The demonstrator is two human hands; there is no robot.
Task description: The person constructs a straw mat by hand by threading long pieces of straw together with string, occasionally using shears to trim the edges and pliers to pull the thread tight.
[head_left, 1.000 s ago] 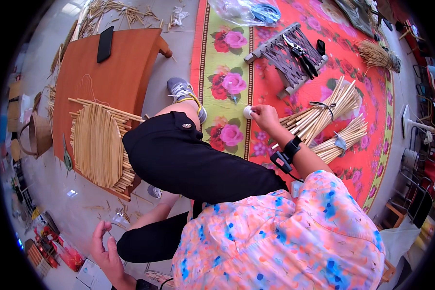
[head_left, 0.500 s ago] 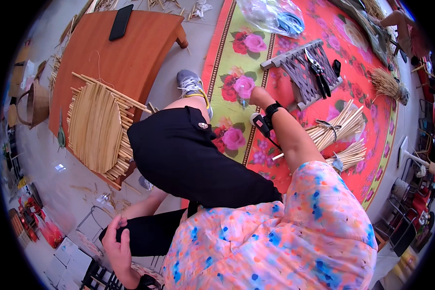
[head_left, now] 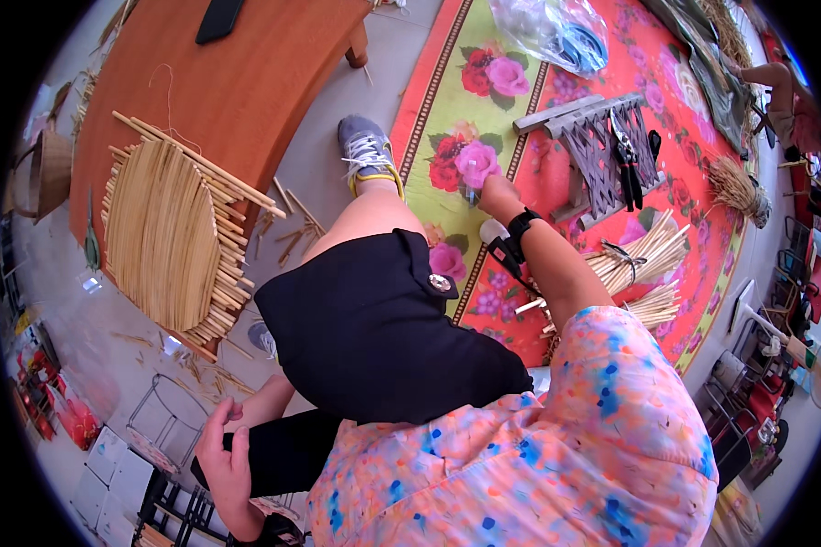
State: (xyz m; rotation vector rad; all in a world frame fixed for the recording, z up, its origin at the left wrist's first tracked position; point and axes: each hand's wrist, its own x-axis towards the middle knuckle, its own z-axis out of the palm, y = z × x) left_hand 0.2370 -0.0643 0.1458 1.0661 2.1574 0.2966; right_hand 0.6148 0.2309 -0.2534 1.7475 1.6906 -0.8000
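Observation:
My right hand [head_left: 499, 197] reaches down over the red and yellow-green floral mat [head_left: 447, 150], beside a printed pink rose. Its fingers are mostly hidden behind the hand; a small clear, shiny thing shows at the fingertips, too small to name. At the lower left, beside my black-clad leg, my left hand [head_left: 223, 460] is raised with thumb and fingers apart, holding nothing. Nearest to the right forearm lie bundles of pale straw sticks [head_left: 643, 255] tied with dark string. On the low wooden table [head_left: 237, 87] rests an oval panel of flat straw strips [head_left: 160, 237] with stick ends jutting out.
Black-handled pruning shears [head_left: 627, 164] lie on a grey slatted stool [head_left: 584, 150]. A clear plastic bag [head_left: 556, 32] with a blue coil is farther back. A phone [head_left: 219, 18] and scissors [head_left: 91, 239] are at the table. Straw scraps litter the floor; another person sits far right.
The view has shifted, so the table sits further left and the mat further right. My right hand stays low over the mat near the same rose; my left hand barely moves.

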